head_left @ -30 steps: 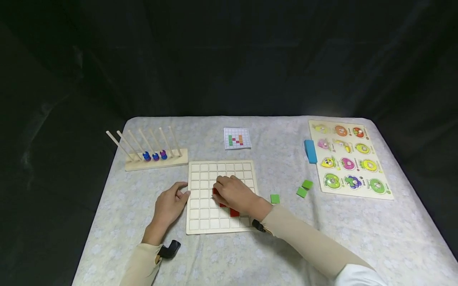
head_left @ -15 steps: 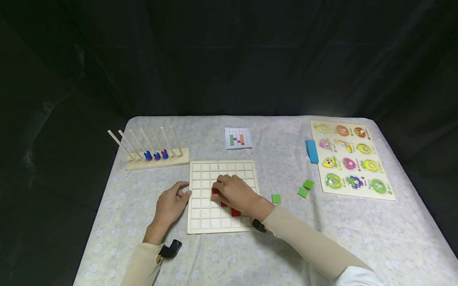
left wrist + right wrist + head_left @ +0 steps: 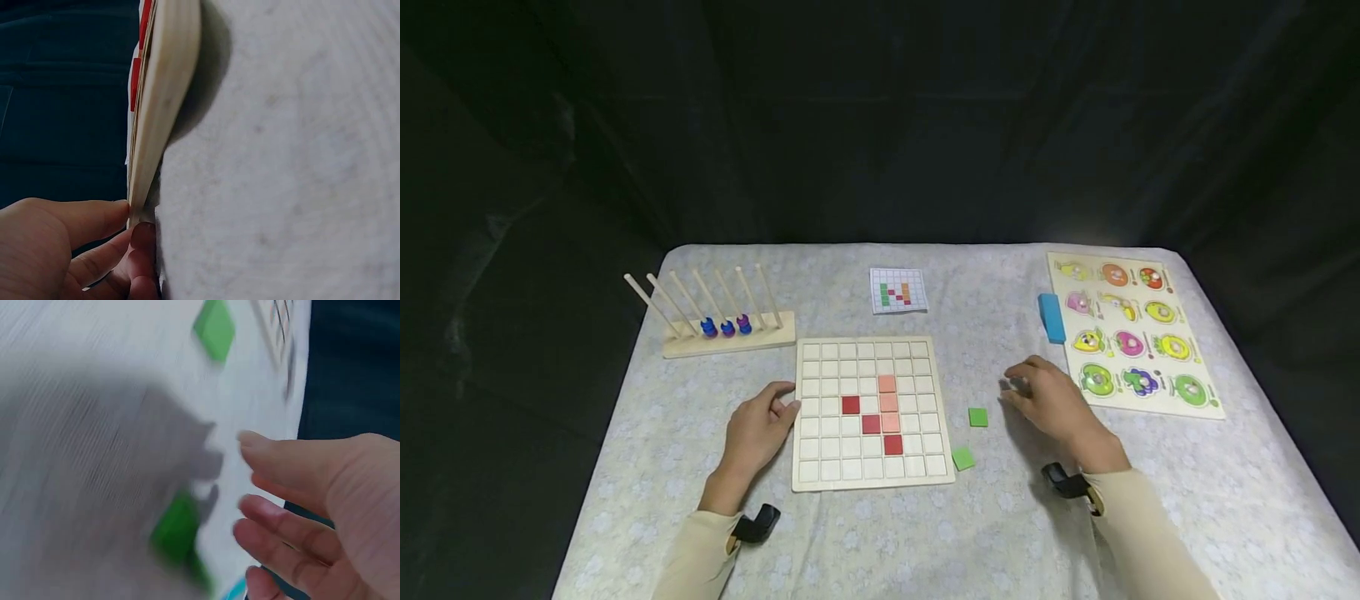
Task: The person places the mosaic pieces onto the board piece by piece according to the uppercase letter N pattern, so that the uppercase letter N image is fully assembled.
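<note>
My left hand (image 3: pixel 762 425) rests at the left edge of a wooden grid board (image 3: pixel 820 467), thumb and fingertips touching its side. Close up in the left wrist view, the thumb meets the board's edge (image 3: pixel 159 94). Set in the grid are three red tiles (image 3: pixel 871 424) on a diagonal and three salmon tiles (image 3: pixel 889 402) in a column. Off the board's right side, my right hand (image 3: pixel 1052 404) hovers over the cloth, fingers loosely bent, holding nothing. Below it in the right wrist view lie blurred green tiles (image 3: pixel 177 531), which the hand hides in the head view.
Two green tiles (image 3: pixel 977 417) lie between board and right hand. A printed pattern card (image 3: pixel 898 291) sits behind the board. Back left stands a peg rack (image 3: pixel 730 337) with blue and purple beads. A blue block (image 3: pixel 1052 318) touches a fruit puzzle board (image 3: pixel 1142 333) at right.
My right hand has left the grid and moved right, leaving a red tile in its cell. The tiles under that arm now show. The left hand stays at the board's edge.
</note>
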Tool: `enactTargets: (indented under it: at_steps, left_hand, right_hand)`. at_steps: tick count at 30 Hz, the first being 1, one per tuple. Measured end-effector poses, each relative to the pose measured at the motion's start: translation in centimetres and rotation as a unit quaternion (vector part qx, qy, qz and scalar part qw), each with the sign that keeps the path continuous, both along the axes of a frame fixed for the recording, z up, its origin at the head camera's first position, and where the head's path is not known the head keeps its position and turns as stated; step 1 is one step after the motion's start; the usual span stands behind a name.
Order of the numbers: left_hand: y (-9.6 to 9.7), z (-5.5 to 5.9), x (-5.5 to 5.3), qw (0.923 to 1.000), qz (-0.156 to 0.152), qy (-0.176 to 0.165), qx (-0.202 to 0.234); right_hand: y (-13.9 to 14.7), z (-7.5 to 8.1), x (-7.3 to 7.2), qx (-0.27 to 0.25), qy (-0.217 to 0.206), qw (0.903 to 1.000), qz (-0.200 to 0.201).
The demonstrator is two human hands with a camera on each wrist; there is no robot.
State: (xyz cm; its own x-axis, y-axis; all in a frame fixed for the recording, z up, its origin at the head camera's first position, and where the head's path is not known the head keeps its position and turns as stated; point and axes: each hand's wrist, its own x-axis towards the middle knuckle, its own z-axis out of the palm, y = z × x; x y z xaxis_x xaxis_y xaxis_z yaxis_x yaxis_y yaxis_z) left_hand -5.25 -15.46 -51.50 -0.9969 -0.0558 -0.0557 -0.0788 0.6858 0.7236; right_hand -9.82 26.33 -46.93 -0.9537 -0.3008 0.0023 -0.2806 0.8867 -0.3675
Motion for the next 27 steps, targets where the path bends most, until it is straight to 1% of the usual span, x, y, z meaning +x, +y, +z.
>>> enactTargets:
  at_steps: [2, 4, 7, 9, 12, 15, 17, 18, 22, 24, 27]
  left_hand:
    - [0.0, 0.0, 0.0, 1.0, 0.0, 0.0, 0.001]
    - [0.0, 0.0, 0.0, 1.0, 0.0, 0.001, 0.001]
    - [0.0, -0.1, 0.0, 1.0, 0.0, 0.002, -0.001]
    - [0.0, -0.1, 0.0, 1.0, 0.001, 0.002, -0.002]
    - [0.1, -0.1, 0.0, 1.0, 0.002, -0.002, -0.003]
    - [0.1, -0.1, 0.1, 1.0, 0.002, -0.003, 0.0]
    - [0.2, -0.1, 0.0, 1.0, -0.001, -0.001, 0.001]
    - [0.2, -0.1, 0.0, 1.0, -0.002, 0.0, 0.001]
    - [0.2, -0.1, 0.0, 1.0, -0.001, 0.0, 0.0]
    - [0.1, -0.1, 0.0, 1.0, 0.001, 0.0, -0.001]
    - [0.1, -0.1, 0.0, 1.0, 0.002, 0.001, -0.004]
  right_hand:
    - [1.9, -0.1, 0.6, -0.001, -0.008, 0.9996, -0.029]
    - [3.2, -0.1, 1.0, -0.002, -0.001, 0.9988, -0.05]
    - [4.3, -0.3, 1.2, 0.003, 0.009, 0.9969, -0.078]
    - [4.6, -0.5, 1.1, 0.009, 0.014, 0.9961, -0.086]
    - [4.8, -1.0, 1.1, 0.029, 0.017, 0.9963, -0.08]
    - [4.7, -1.4, 1.0, 0.059, 0.045, 0.9952, -0.064]
    - [4.6, -1.6, 1.0, 0.08, 0.067, 0.9928, -0.06]
    - [4.4, -1.6, 1.0, 0.09, 0.071, 0.9918, -0.058]
    - [4.0, -1.7, 0.9, 0.119, 0.068, 0.9897, -0.041]
    - [3.8, -1.7, 0.8, 0.132, 0.066, 0.9887, -0.024]
    - [3.8, -1.6, 0.5, 0.15, 0.079, 0.9855, 0.005]
